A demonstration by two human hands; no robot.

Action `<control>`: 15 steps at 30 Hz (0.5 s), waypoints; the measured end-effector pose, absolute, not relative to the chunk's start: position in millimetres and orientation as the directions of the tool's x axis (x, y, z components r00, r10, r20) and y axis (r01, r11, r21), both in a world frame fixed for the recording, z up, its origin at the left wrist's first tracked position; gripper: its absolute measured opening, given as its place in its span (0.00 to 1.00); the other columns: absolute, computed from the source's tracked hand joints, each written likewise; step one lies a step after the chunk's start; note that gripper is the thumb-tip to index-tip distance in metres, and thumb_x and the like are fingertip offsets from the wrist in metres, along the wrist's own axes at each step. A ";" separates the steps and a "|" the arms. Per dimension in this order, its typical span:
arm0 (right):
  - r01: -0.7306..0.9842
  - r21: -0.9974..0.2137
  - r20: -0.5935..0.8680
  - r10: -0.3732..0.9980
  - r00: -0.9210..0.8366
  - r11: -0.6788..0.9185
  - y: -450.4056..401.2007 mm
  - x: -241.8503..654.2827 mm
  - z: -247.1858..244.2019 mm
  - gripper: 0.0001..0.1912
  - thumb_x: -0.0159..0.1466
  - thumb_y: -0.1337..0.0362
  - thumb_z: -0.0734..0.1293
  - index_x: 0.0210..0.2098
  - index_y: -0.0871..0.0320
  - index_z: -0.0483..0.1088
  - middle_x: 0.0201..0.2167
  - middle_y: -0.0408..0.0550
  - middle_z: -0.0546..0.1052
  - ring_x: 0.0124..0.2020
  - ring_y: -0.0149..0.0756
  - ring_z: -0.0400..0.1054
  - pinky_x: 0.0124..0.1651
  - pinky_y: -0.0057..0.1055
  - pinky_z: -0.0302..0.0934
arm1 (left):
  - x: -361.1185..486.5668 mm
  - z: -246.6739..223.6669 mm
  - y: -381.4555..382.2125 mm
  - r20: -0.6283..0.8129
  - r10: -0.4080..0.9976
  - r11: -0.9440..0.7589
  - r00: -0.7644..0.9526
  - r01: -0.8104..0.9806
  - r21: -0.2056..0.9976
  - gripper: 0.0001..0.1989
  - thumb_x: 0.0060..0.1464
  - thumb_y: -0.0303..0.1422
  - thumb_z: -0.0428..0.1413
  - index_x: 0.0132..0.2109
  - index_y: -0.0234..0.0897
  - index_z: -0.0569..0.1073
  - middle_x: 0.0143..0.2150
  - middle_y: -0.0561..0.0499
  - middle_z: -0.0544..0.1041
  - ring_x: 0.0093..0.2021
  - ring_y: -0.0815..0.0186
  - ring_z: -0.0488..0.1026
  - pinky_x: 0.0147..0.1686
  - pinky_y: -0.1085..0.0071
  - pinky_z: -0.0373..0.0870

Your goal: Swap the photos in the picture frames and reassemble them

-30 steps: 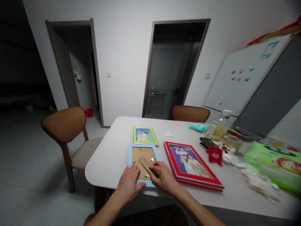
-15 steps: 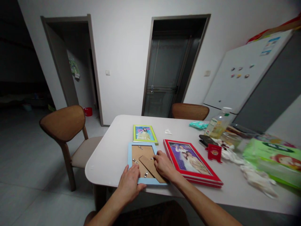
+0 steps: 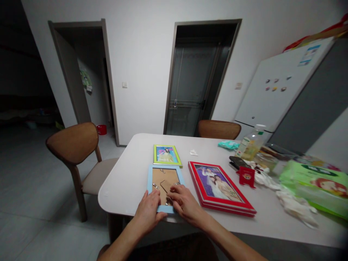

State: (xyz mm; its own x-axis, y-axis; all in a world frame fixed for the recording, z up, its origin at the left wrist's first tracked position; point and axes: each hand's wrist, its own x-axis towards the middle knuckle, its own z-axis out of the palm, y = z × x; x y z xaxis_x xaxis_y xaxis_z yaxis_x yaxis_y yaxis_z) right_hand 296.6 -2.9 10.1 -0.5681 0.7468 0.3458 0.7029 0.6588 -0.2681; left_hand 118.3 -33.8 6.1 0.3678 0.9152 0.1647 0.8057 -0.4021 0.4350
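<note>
A light blue picture frame [image 3: 149, 180] lies face down on the table, its brown backing board [image 3: 169, 175] facing up. Small metal clips sit along the edges of the board, and a stand leg's outline shows in its middle. My left hand [image 3: 148, 208] grips the frame's lower left corner, fingers on the left side and thumb at the near edge. Bent over the lower part of the board, my right hand [image 3: 186, 204] has its fingertips closed at the near metal clip [image 3: 166, 204]. That hand covers the lower right corner and much of the stand leg.
A green-framed photo [image 3: 166, 155] lies just beyond. Stacked red picture frames [image 3: 220, 186] lie to the right. Farther right are a bottle [image 3: 251, 143], a small red stand [image 3: 247, 177], crumpled tissues [image 3: 296, 206] and a green tissue pack [image 3: 315, 185]. Wooden chairs [image 3: 73, 143] stand around the table [image 3: 122, 185].
My right hand has moved left and nearer, from the board's right side to the near clip. The stand leg, raised before, now looks flatter. My left hand keeps its hold on the corner.
</note>
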 end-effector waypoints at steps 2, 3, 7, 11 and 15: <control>0.650 -0.279 0.361 0.704 -0.611 0.707 -10.9 292.1 10.4 0.12 0.54 0.70 0.59 0.34 0.53 0.70 0.37 0.47 0.66 0.41 0.36 0.56 0.42 0.33 0.51 | 119.0 5.0 -33.7 0.169 0.915 -0.403 0.367 0.801 0.442 0.21 0.42 0.33 0.57 0.45 0.34 0.64 0.52 0.42 0.65 0.55 0.59 0.58 0.56 0.55 0.45; 0.637 -0.280 0.367 0.693 -0.620 0.718 -13.4 290.8 10.4 0.11 0.55 0.70 0.59 0.34 0.53 0.70 0.37 0.47 0.65 0.41 0.36 0.56 0.42 0.34 0.51 | 119.4 4.6 -33.6 0.171 0.915 -0.403 0.366 0.800 0.445 0.20 0.42 0.33 0.57 0.45 0.34 0.64 0.52 0.42 0.65 0.55 0.59 0.58 0.56 0.55 0.45; 0.605 -0.291 0.378 0.670 -0.639 0.741 -17.4 290.7 10.4 0.11 0.55 0.69 0.59 0.34 0.53 0.70 0.38 0.48 0.66 0.42 0.37 0.56 0.43 0.35 0.51 | 119.6 2.9 -33.1 0.171 0.917 -0.399 0.362 0.797 0.453 0.18 0.42 0.33 0.58 0.42 0.35 0.65 0.53 0.42 0.64 0.55 0.58 0.57 0.56 0.54 0.45; 0.608 -0.313 0.369 0.683 -0.631 0.730 -16.7 292.0 11.1 0.11 0.56 0.69 0.59 0.35 0.53 0.70 0.40 0.47 0.66 0.43 0.37 0.56 0.44 0.35 0.51 | 117.6 -1.6 -32.1 0.196 0.912 -0.409 0.359 0.781 0.472 0.22 0.41 0.32 0.58 0.46 0.35 0.63 0.52 0.42 0.65 0.55 0.59 0.58 0.56 0.54 0.45; 0.643 -0.363 0.362 0.738 -0.570 0.675 -1.7 282.2 12.1 0.13 0.58 0.68 0.56 0.38 0.55 0.69 0.37 0.47 0.68 0.39 0.34 0.58 0.42 0.32 0.51 | 116.9 -5.5 -31.3 0.216 0.907 -0.422 0.362 0.765 0.487 0.25 0.41 0.32 0.58 0.48 0.36 0.61 0.51 0.43 0.66 0.54 0.59 0.59 0.55 0.54 0.44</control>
